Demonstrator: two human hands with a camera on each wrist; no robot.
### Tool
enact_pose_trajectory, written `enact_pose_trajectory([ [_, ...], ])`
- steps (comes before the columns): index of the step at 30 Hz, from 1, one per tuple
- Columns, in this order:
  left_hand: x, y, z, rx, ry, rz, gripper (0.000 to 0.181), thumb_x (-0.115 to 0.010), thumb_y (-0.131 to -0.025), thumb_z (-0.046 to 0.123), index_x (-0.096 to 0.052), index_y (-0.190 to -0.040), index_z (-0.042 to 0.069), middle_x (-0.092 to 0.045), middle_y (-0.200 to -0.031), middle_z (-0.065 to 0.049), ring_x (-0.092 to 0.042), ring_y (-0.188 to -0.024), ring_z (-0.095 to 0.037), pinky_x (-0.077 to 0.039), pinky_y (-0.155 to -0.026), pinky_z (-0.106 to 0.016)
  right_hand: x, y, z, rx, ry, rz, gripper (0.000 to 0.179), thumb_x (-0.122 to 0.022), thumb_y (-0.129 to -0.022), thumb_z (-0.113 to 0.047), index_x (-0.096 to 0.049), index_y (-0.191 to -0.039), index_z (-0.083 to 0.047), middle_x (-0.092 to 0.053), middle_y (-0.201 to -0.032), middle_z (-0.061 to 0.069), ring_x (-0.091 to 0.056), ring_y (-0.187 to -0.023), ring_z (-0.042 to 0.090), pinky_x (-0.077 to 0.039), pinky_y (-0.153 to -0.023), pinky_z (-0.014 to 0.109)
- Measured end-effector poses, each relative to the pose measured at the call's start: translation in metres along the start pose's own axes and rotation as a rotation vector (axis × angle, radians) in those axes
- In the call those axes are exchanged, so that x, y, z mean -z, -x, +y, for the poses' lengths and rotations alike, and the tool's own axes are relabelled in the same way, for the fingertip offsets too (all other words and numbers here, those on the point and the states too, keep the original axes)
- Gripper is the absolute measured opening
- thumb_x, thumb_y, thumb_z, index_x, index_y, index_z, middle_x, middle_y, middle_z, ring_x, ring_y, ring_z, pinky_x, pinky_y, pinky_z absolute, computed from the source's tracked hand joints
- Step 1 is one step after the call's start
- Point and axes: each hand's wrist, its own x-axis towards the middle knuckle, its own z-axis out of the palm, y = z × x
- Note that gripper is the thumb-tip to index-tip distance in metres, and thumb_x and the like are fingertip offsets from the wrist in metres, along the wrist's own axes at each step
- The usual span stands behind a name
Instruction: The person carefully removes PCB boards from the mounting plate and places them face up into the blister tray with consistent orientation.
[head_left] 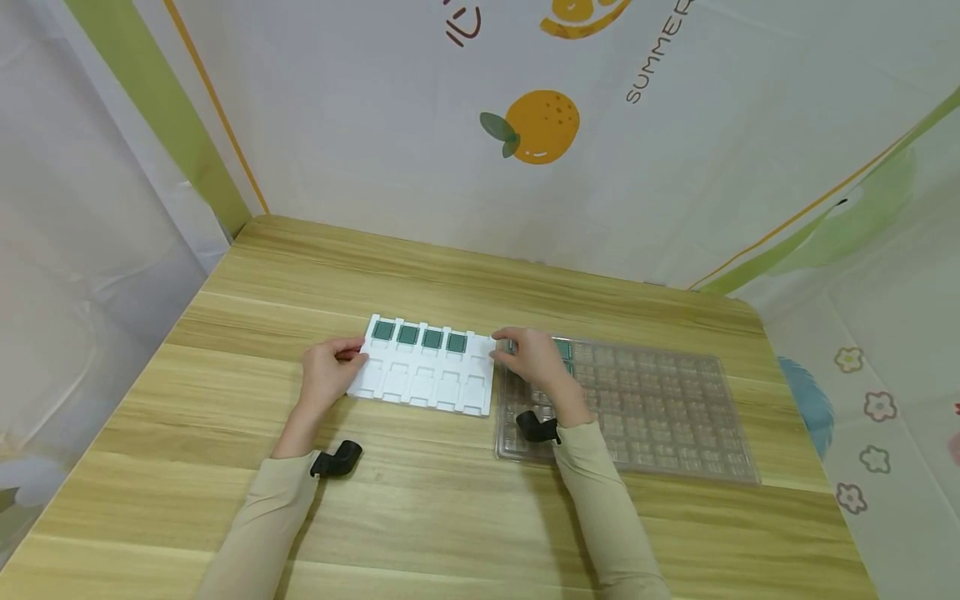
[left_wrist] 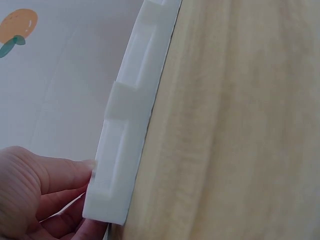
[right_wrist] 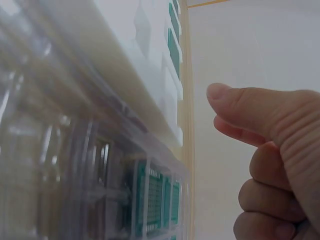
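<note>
A white blister tray [head_left: 423, 385] with two rows of pockets lies on the table, with several green square chips [head_left: 407, 334] in its back row. My left hand [head_left: 324, 371] pinches the tray's left edge; in the left wrist view the thumb [left_wrist: 70, 174] presses on the tray's side [left_wrist: 117, 145]. By the tray's right back corner is my right hand [head_left: 534, 357], thumb and index finger stretched towards it. Nothing shows between those fingertips in the right wrist view, and the other fingers are curled. Whether they touch the tray cannot be told.
A clear plastic tray [head_left: 660, 412] with many pockets lies to the right, partly under my right hand and forearm. Green chips [right_wrist: 152, 200] sit in its left pockets. The wooden table [head_left: 420, 533] ends at a white printed curtain [head_left: 375, 125].
</note>
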Motion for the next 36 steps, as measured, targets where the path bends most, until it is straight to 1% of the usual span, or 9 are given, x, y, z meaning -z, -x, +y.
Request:
enact_pose_trajectory([
  [5, 0.000, 0.000, -0.001, -0.004, 0.006, 0.001, 0.019, -0.065, -0.078, -0.009, -0.068, -0.097, -0.013, -0.067, -0.085, -0.027, -0.063, -0.076, -0.034, -0.039, -0.059, -0.006, -0.003, -0.004, -0.005, 0.008, -0.011, -0.004, 0.027, -0.069, -0.085, -0.020, -0.069, -0.108, -0.004, -0.033, -0.048, -0.006, -0.027, -0.044, 0.007, -0.024, -0.045, 0.022],
  [12, 0.000, 0.000, -0.002, -0.011, 0.013, -0.002, 0.019, -0.065, -0.078, -0.009, -0.068, -0.096, -0.013, -0.067, -0.084, -0.027, -0.063, -0.075, -0.034, -0.039, -0.058, -0.007, -0.004, -0.009, -0.012, -0.001, -0.044, -0.035, 0.029, -0.068, -0.086, -0.020, -0.068, -0.111, -0.005, -0.040, -0.050, -0.005, -0.031, -0.044, 0.008, -0.028, -0.046, 0.022],
  [18, 0.000, 0.000, -0.002, -0.001, 0.016, -0.009, 0.019, -0.065, -0.079, -0.008, -0.068, -0.097, -0.013, -0.067, -0.084, -0.027, -0.063, -0.076, -0.033, -0.040, -0.059, -0.007, -0.007, -0.013, -0.014, 0.029, -0.017, -0.023, 0.028, -0.069, -0.086, -0.021, -0.069, -0.110, -0.006, -0.037, -0.049, -0.005, -0.028, -0.043, 0.008, -0.026, -0.045, 0.021],
  [25, 0.000, -0.001, -0.002, 0.000, 0.021, -0.011, 0.019, -0.065, -0.079, -0.008, -0.068, -0.098, -0.013, -0.067, -0.086, -0.027, -0.063, -0.077, -0.034, -0.039, -0.059, -0.006, -0.013, -0.020, -0.016, 0.047, -0.011, -0.025, 0.029, -0.070, -0.085, -0.021, -0.069, -0.109, -0.005, -0.040, -0.050, -0.004, -0.029, -0.045, 0.008, -0.025, -0.045, 0.021],
  [32, 0.000, -0.001, -0.003, 0.001, 0.018, -0.011, 0.020, -0.065, -0.079, -0.008, -0.068, -0.098, -0.013, -0.067, -0.087, -0.028, -0.063, -0.078, -0.034, -0.039, -0.059, -0.006, -0.016, -0.024, -0.021, 0.028, -0.026, -0.059, 0.031, -0.069, -0.086, -0.022, -0.068, -0.111, -0.005, -0.038, -0.050, -0.004, -0.029, -0.045, 0.009, -0.025, -0.046, 0.021],
  [36, 0.000, -0.001, -0.002, 0.008, 0.017, -0.015, 0.020, -0.065, -0.079, -0.008, -0.067, -0.098, -0.013, -0.067, -0.086, -0.027, -0.063, -0.077, -0.033, -0.040, -0.059, -0.007, -0.017, -0.026, -0.023, 0.036, -0.021, -0.063, 0.032, -0.069, -0.085, -0.021, -0.068, -0.112, -0.004, -0.037, -0.050, -0.004, -0.027, -0.045, 0.009, -0.023, -0.046, 0.021],
])
